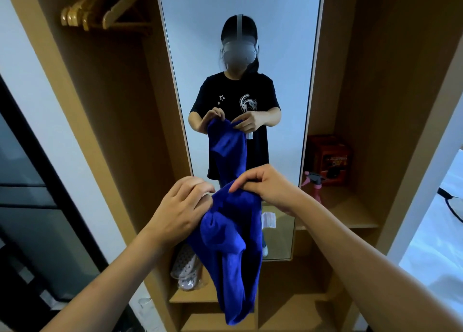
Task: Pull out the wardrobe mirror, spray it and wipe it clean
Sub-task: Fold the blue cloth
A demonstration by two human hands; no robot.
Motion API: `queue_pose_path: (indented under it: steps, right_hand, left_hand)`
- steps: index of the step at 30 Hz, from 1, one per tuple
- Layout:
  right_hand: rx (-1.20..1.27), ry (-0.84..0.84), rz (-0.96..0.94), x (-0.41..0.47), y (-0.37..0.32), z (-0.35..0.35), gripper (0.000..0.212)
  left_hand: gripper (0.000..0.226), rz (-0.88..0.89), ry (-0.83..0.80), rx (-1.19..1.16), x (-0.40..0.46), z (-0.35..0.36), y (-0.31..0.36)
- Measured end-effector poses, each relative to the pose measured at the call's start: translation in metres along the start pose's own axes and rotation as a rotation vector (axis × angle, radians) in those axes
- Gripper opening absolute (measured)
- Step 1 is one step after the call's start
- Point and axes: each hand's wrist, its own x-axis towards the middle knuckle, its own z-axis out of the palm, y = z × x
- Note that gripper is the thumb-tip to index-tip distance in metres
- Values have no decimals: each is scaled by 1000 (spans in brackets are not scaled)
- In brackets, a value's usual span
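Observation:
The tall wardrobe mirror (283,43) stands pulled out in front of me, between two wooden compartments, and reflects a person holding a cloth. A blue cloth (233,244) hangs down in front of its lower part. My left hand (183,209) grips the cloth's top left edge. My right hand (265,184) pinches its top right edge, fingers curled. A white label (268,219) dangles from the cloth. The pink spray bottle (314,184) with a dark trigger stands on the right shelf, just beside the mirror's edge.
A red-orange box (330,156) sits behind the spray bottle on the shelf. Wooden hangers (100,13) hang at the upper left. Pale slippers (185,269) in plastic lie on a low shelf. A dark sliding door (30,219) is at the left, a white bed (438,231) at the right.

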Motion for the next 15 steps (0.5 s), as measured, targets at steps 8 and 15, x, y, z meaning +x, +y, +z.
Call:
queue_pose_path:
  steps: [8, 15]
  right_hand:
    - [-52, -310, 157, -1, -8, 21, 23]
    - [-31, -432, 290, 1, -4, 29, 50]
  left_hand:
    - [14, 142, 28, -144, 26, -6, -7]
    - [16, 153, 95, -131, 35, -9, -13]
